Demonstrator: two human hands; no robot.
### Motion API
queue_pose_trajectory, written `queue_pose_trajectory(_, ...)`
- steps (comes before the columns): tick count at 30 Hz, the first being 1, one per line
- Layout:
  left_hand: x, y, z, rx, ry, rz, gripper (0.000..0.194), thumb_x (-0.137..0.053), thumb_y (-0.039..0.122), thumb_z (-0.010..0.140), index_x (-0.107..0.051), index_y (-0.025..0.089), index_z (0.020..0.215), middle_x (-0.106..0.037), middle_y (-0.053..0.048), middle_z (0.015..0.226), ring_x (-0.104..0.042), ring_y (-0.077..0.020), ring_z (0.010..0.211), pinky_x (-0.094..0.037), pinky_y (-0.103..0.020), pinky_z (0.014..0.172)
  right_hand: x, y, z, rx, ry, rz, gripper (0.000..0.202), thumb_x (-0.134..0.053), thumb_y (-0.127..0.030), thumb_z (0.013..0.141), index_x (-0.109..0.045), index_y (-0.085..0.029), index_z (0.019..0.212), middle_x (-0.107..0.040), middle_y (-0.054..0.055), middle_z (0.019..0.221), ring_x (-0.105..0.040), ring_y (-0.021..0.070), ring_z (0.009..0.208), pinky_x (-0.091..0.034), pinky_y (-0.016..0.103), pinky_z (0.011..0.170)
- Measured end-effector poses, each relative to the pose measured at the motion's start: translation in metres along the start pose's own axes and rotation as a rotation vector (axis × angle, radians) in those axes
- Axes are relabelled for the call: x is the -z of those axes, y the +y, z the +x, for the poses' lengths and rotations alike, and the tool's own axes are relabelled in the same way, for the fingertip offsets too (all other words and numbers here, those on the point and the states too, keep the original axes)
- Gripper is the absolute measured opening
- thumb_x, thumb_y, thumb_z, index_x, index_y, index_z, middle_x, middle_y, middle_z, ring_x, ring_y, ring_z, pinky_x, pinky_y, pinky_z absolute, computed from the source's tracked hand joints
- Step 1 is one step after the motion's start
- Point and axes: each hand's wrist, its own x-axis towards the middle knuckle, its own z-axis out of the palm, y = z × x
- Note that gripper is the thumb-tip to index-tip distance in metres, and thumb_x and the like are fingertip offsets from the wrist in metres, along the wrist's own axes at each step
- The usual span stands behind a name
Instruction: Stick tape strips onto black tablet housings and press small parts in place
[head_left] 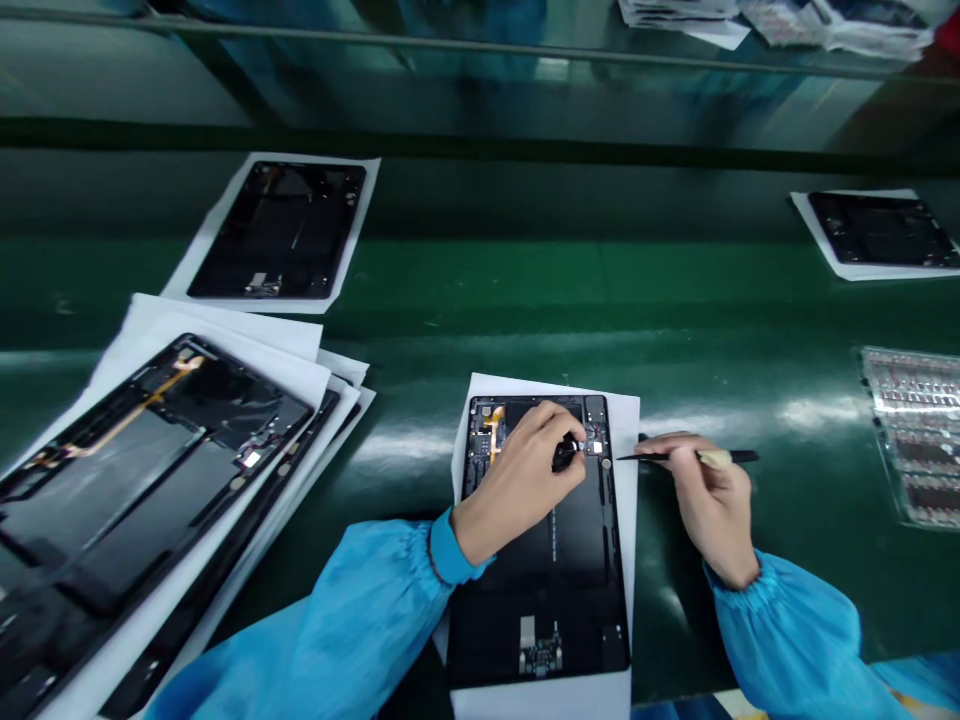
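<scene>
The open black tablet housing (555, 580) lies on a sheet of white paper (625, 420) on the green work surface (480, 290), in the near part of the view, between our two forearms. Our left hand (517, 475) reaches over its upper part and grasps a small dark object (564, 453) between thumb and fingers — we cannot tell what it is. Our right hand (709, 490), just beyond the right edge of the paper, grips black tweezers (739, 456) in a pinch, their tips pointing left over the paper's margin. An orange flex cable (495, 430) shows at the housing's upper left, and a small circuit board (541, 655) at its lower edge.

To the left, we see a tilted stack of similar housings (142, 480) interleaved with paper; beyond it, another housing (289, 235) lies on its own sheet. A further one (885, 230) rests at far right — above a clear tray of small parts (919, 430).
</scene>
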Motion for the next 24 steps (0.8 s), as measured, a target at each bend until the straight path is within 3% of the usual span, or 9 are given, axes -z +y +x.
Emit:
queue_pose_trajectory(3,0.016,0.001,-0.008,0.005,0.018,-0.099,0.021,-0.056,0.012,0.085,-0.057,0.023,0.103,-0.057,-0.003,0.102,-0.057,-0.0161,0.086,-0.048,-0.03,0.074,-0.007,-0.02,0.002,0.049,-0.063,-0.044,0.034,-0.036,-0.03,0.102,-0.067,-0.02,0.093,-0.07,0.005,0.087,-0.067,0.0171,0.083,-0.053,0.032,0.077)
queue_pose_trajectory(7,0.038,0.003,-0.035,0.087,0.163,-0.119,0.011,-0.053,0.017,0.09,-0.059,0.023,0.097,-0.059,-0.002,0.096,-0.058,-0.0137,0.078,-0.048,-0.028,0.071,-0.035,-0.041,0.007,0.123,-0.341,-0.466,0.027,-0.041,-0.022,0.098,-0.057,-0.022,0.119,-0.062,0.007,0.104,-0.065,0.0172,0.081,-0.053,0.031,0.071)
queue_pose_trajectory(11,0.037,-0.002,-0.063,0.123,0.134,-0.121,0.01,-0.051,0.02,0.092,-0.06,0.023,0.095,-0.061,-0.003,0.097,-0.058,-0.0141,0.078,-0.048,-0.027,0.07,-0.061,-0.034,0.014,0.169,-0.518,-0.812,0.019,-0.052,-0.024,0.093,-0.058,-0.022,0.111,-0.055,0.007,0.11,-0.063,0.016,0.073,-0.05,0.028,0.058)
queue_pose_trajectory(14,0.027,-0.006,-0.072,0.131,0.084,-0.127,0.012,-0.05,0.021,0.093,-0.062,0.023,0.096,-0.062,-0.003,0.1,-0.059,-0.0153,0.081,-0.049,-0.028,0.072,-0.066,-0.029,0.02,0.186,-0.52,-0.801,0.013,-0.055,-0.02,0.091,-0.055,-0.021,0.104,-0.054,0.005,0.105,-0.063,0.0163,0.078,-0.051,0.027,0.06)
queue_pose_trajectory(17,0.023,-0.003,-0.075,0.166,0.074,-0.181,0.013,-0.051,0.026,0.094,-0.063,0.022,0.095,-0.064,-0.003,0.096,-0.06,-0.0163,0.081,-0.05,-0.028,0.072,-0.057,-0.042,0.012,0.224,-0.462,-0.69,0.006,-0.053,-0.017,0.092,-0.054,-0.021,0.095,-0.056,0.003,0.098,-0.063,0.0158,0.08,-0.053,0.028,0.066)
queue_pose_trajectory(21,0.028,0.018,-0.086,0.304,-0.091,-0.514,0.031,-0.048,0.043,0.095,-0.068,0.02,0.088,-0.066,-0.002,0.077,-0.062,-0.0157,0.071,-0.051,-0.026,0.066,-0.035,-0.075,-0.032,0.39,-0.396,-0.584,0.014,-0.043,-0.017,0.097,-0.057,-0.021,0.098,-0.06,0.005,0.092,-0.064,0.0145,0.073,-0.053,0.026,0.065)
queue_pose_trajectory(24,0.026,0.036,-0.099,0.403,-0.177,-0.762,0.036,-0.057,0.053,0.089,-0.071,0.019,0.087,-0.068,-0.003,0.078,-0.063,-0.016,0.074,-0.052,-0.026,0.069,-0.023,-0.085,-0.072,0.586,-0.363,-0.635,0.028,-0.033,-0.015,0.099,-0.06,-0.018,0.106,-0.066,0.006,0.084,-0.065,0.015,0.067,-0.053,0.026,0.063)
